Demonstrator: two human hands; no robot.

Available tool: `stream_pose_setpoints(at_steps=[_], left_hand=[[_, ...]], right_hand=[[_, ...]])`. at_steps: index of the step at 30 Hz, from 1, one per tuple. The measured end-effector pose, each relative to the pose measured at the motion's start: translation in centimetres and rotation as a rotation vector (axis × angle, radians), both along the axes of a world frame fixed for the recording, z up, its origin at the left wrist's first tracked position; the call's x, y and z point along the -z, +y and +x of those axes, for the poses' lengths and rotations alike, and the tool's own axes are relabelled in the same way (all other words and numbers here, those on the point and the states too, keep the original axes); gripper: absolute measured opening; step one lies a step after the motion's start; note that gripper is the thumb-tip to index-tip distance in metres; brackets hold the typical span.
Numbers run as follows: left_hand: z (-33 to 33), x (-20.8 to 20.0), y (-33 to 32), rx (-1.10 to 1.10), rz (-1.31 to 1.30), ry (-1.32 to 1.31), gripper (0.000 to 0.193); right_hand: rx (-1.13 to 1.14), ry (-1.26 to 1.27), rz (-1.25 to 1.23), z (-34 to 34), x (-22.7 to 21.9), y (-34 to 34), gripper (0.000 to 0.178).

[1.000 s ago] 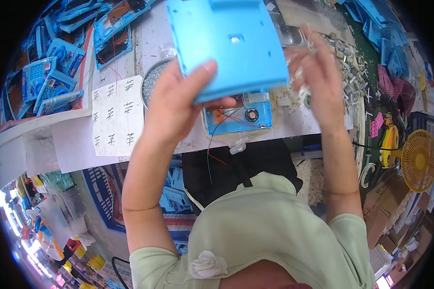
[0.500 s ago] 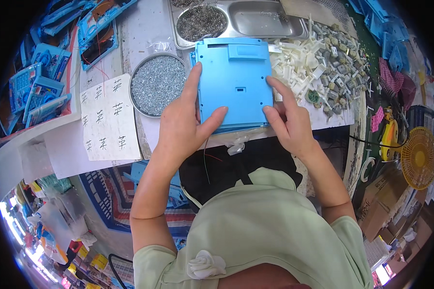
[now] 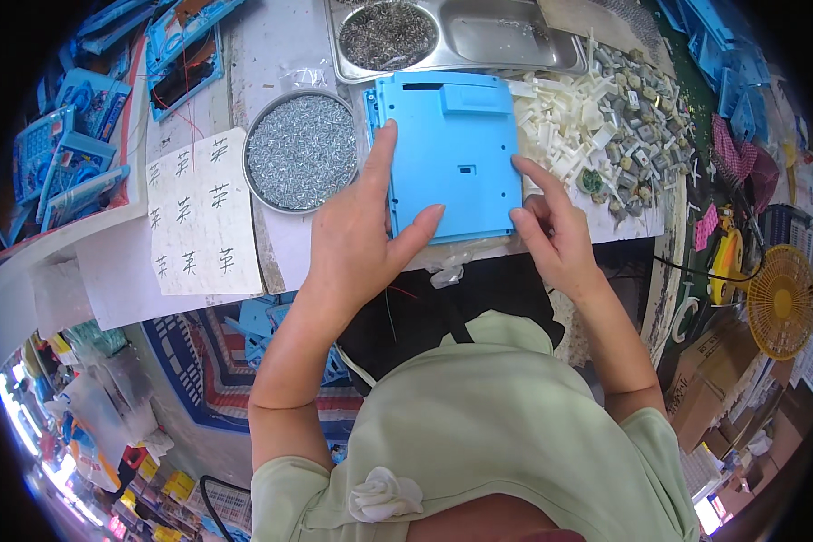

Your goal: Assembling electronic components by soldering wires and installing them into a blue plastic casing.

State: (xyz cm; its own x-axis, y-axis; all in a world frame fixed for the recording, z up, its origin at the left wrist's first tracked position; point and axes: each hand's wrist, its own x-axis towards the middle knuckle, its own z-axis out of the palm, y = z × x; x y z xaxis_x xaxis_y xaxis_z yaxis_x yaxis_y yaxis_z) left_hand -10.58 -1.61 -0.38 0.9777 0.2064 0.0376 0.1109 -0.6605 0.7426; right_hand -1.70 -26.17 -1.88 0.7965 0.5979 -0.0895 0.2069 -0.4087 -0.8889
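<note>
Blue plastic casing (image 3: 452,203) lies face up, close to the front edge of the pale counter (image 3: 266,45), between the heap of white plastic parts (image 3: 565,122) and the round metal dish (image 3: 298,212). A strip of blue shows past its upper left side, so it may sit over another layer; what is underneath cannot be seen. It looks like a broad, thin-walled moulded panel: probably light for its size, stiff across the middle, and smooth enough to slide under a fingertip. A hard squeeze might bow it; a knock could chip a corner.

Its two long sides look the surest places to take hold, with the load shared. The left hand (image 3: 352,235) has thumb and forefinger spread wide, the thumb laid over the lower left of the face, the forefinger along the left edge; whether the other fingers hook beneath, I cannot tell. On the right hand (image 3: 558,239), the grip is spread too, thumb and forefinger tips apart against the right edge.

Toward the far end, the raised block (image 3: 472,100) would give firmer purchase than the flat face. Smaller still, the dark slot (image 3: 422,87) and little window (image 3: 465,169) are likely weaker spots, poor for pressing.
</note>
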Motion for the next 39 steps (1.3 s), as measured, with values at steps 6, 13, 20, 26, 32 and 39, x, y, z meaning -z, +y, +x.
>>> stream_pose_setpoints(at_steps=[6, 13, 20, 26, 32, 39], left_hand=[[-1.6, 0.1, -0.6, -0.087, -0.019, 0.011, 0.084], [-3.7, 2.1, -2.3, -0.21, 0.054, 0.0, 0.069], [-3.8, 0.6, 2.1, -0.165, -0.166, 0.1, 0.052], [-1.8, 2.4, 8.8, -0.212, 0.486, -0.21, 0.016], [-2.3, 2.9, 8.8, -0.274, 0.343, -0.165, 0.008], [-1.8, 3.2, 9.2, -0.295, 0.458, -0.208, 0.013]], right_hand=[[-0.226, -0.124, -0.134, 2.1, -0.7, 0.7, 0.056], [-0.33, -0.392, -0.322, 1.9, -0.4, 0.8, 0.061], [-0.542, -0.542, -0.615, 4.2, -5.3, 2.1, 0.054], [-0.8, -0.721, -0.655, 6.3, -9.5, 6.2, 0.032], [-0.86, -0.951, -0.286, 8.4, -7.7, 15.4, 0.017], [-0.888, -1.101, -0.337, 7.1, -0.8, 23.5, 0.015]])
